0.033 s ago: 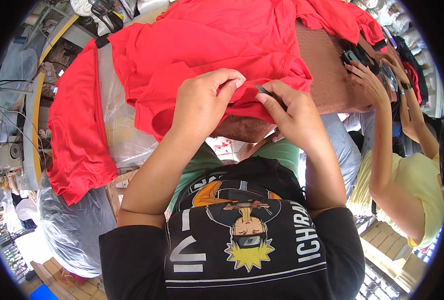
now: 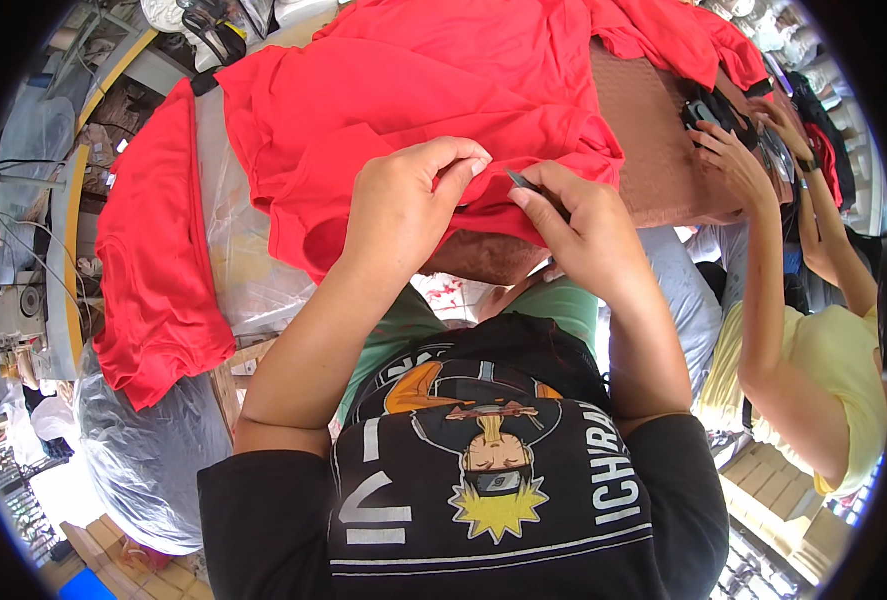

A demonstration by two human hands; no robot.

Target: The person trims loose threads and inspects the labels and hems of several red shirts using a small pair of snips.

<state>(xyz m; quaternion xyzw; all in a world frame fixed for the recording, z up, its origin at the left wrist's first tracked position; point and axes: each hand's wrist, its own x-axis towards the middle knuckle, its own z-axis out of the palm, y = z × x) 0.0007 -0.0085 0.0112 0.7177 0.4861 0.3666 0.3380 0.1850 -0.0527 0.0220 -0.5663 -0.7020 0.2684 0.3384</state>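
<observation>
A large red garment (image 2: 414,80) lies spread in folds in front of me, its near edge gathered under both hands. My left hand (image 2: 404,195) is closed over that edge, thumb and forefinger pinched together; whatever they pinch is too small to make out. Close beside it, my right hand (image 2: 589,215) grips a small dark metal snipping tool (image 2: 521,181). Its pointed tip sticks out between thumb and forefinger toward the left fingertips. The rest of the tool is hidden in the palm.
Brown quilted cloth (image 2: 654,140) covers the work surface. Another red piece (image 2: 154,250) hangs over the left side, near a plastic-wrapped bundle (image 2: 139,450). At the right, a co-worker in a yellow top (image 2: 814,370) reaches toward a dark object (image 2: 709,115) at the surface's edge.
</observation>
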